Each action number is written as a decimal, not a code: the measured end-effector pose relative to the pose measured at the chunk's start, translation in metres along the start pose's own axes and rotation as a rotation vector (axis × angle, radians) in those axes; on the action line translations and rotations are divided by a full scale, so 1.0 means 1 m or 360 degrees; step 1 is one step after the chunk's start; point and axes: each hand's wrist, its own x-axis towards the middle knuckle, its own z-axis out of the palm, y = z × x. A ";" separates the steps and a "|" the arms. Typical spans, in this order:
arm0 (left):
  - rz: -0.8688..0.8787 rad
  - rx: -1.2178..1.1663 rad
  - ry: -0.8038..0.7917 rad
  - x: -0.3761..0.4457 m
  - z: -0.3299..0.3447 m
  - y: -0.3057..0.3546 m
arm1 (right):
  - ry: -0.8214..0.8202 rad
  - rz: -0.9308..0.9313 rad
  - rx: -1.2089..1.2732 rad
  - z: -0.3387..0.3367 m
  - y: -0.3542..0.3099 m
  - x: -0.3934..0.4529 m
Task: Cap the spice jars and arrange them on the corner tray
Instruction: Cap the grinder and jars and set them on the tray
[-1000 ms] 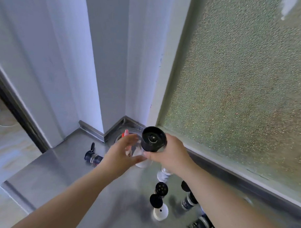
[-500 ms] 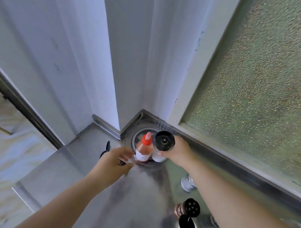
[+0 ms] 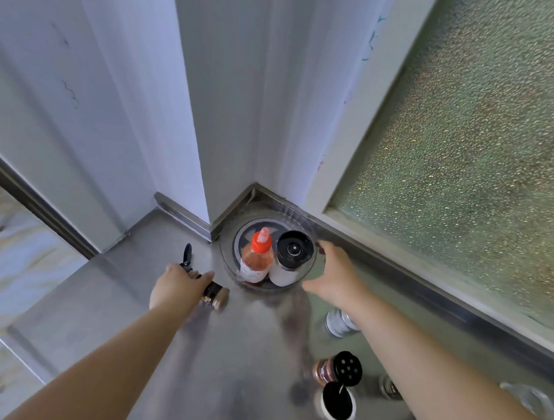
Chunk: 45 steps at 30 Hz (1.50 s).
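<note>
Near the middle of the frame, tucked in the counter's corner: round clear tray (image 3: 301, 275), with a red-capped bottle (image 3: 257, 259) and a black-topped grinder (image 3: 291, 257) standing upright inside, touching side by side. Just right of the tray: right hand (image 3: 333, 276), fingers spread wide, holding nothing. Left of the tray: left hand (image 3: 175, 286), wrapped around a dark spice jar (image 3: 214, 295) lying on its side, flip lid (image 3: 187, 255) open. Lower right of the frame, on the steel counter (image 3: 109, 304): more jars, one with a black shaker top (image 3: 347, 368), one white with a black top (image 3: 338, 403), maybe two others, too blurred to tell well.
</note>
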 end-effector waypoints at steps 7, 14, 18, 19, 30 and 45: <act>-0.0102 -0.0124 0.0118 -0.013 0.013 0.011 | 0.0085 -0.0102 0.0023 -0.010 0.001 -0.028; 0.0412 -0.0522 0.0296 -0.086 -0.012 0.009 | 0.0191 -0.0201 0.0101 -0.009 -0.002 -0.049; 0.0937 -0.0553 0.0415 -0.129 -0.033 0.030 | 0.0175 -0.0532 0.0326 -0.020 -0.035 -0.084; 0.1055 -0.0579 0.0397 -0.139 -0.036 0.038 | 0.0164 -0.0612 0.0369 -0.025 -0.044 -0.096; 0.1993 -0.0197 0.0046 -0.229 -0.032 0.094 | 0.0103 -0.0801 0.0398 -0.130 -0.017 -0.191; 0.2411 -0.0136 -0.0183 -0.296 -0.004 0.113 | -0.0019 -0.0406 0.0817 -0.156 0.014 -0.227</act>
